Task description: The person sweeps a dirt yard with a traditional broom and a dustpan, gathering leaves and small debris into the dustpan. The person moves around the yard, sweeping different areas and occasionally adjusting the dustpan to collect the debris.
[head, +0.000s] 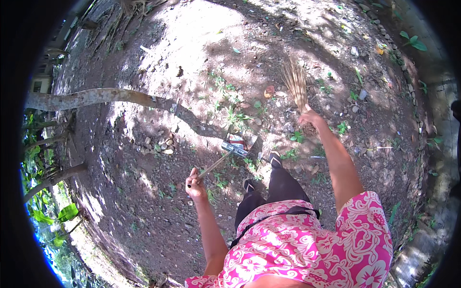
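My left hand (196, 187) grips the stick handle (215, 167) of a dustpan (235, 148), which appears to be made from a cut metal can. Some litter with red and white on it, perhaps a wrapper (236, 140), lies in the dustpan. In my right hand (310, 117) is the bound end of a stick broom (296, 81), its bristles fanned out away from me over the soil. The broom's tips are blurred, so I cannot tell whether they touch the ground. Both my feet, in sandals (275, 158), stand just behind the dustpan.
A bare tree trunk (93, 99) reaches in from the left. Stones (166, 145) lie in a small pile left of the dustpan. Dry leaves (269, 91), weeds (234, 117) and pebbles dot the shaded soil. Along the right runs a concrete block edge (444, 108).
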Tool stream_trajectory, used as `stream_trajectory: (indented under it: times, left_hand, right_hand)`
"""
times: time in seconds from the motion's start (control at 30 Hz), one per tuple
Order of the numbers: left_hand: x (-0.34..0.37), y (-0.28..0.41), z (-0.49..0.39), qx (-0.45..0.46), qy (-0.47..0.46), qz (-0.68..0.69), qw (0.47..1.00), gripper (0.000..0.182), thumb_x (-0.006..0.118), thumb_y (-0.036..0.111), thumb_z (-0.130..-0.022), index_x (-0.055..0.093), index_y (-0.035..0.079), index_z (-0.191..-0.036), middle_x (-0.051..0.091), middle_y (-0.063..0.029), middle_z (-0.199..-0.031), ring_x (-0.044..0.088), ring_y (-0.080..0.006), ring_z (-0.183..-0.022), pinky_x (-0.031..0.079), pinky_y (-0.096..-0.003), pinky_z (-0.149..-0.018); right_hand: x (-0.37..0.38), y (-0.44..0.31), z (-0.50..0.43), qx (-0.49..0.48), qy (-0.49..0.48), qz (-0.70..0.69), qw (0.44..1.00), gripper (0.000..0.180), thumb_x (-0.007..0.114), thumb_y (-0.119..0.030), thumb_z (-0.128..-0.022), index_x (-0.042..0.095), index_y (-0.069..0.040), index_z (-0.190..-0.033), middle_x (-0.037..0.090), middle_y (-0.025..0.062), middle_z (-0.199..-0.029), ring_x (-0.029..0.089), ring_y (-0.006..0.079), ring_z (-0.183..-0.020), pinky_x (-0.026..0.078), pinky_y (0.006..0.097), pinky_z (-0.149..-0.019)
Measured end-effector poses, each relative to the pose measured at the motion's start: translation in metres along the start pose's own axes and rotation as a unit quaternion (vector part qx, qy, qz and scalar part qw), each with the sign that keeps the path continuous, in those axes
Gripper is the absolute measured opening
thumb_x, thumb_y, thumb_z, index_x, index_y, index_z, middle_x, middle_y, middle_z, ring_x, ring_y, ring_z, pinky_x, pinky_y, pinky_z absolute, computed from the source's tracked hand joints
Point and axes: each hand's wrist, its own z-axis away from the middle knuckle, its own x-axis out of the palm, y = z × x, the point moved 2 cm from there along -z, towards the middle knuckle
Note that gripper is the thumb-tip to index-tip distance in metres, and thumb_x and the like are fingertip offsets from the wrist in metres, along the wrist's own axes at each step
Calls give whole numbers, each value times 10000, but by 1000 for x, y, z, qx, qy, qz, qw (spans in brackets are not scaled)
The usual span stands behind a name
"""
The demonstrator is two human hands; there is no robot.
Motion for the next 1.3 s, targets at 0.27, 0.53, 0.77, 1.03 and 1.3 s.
stream_trajectory:
  times: [0.27,0.53,0.77,1.03,1.3]
  left_hand:
    - [-1,-19,7,8,25,-1,1000,171,640,85,-734,515,-2,-810,485,-222,-1180,513,-272,-1050,464,-351,-810]
    - [0,-27,14,41,37,-7,998,72,498,60,-786,509,11,-837,470,-202,-1209,481,-263,-1086,443,-342,-785]
    - [1,-33,16,-3,103,-23,994,144,560,74,-757,513,-14,-861,462,-207,-1214,475,-264,-1091,455,-377,-822]
    - [-4,-36,8,4,45,41,998,208,575,58,-747,510,-64,-902,470,-215,-1189,539,-237,-959,499,-362,-765]
    - [-15,-38,2,15,15,13,1000,132,615,116,-763,558,8,-814,533,-140,-1117,531,-161,-902,439,-295,-779]
  right_hand:
    - [36,28,71,-20,-281,220,934,1014,715,-165,-511,194,-119,-1379,491,147,-1223,557,272,-954,436,335,-799]
    - [-80,-57,104,-109,-207,338,912,1018,697,-164,-551,125,-183,-1393,399,195,-1293,465,309,-1118,370,372,-940]
    - [56,-49,39,-48,-209,289,933,782,579,-91,-667,188,-4,-1339,489,192,-1167,547,272,-913,457,351,-768]
    - [7,3,138,-110,-318,241,910,1013,712,-233,-565,136,-104,-1389,489,205,-1196,533,249,-1003,408,293,-847]
    - [13,-11,124,-94,-173,164,967,1041,735,-171,-534,137,-68,-1380,574,188,-1069,571,228,-930,451,309,-787]
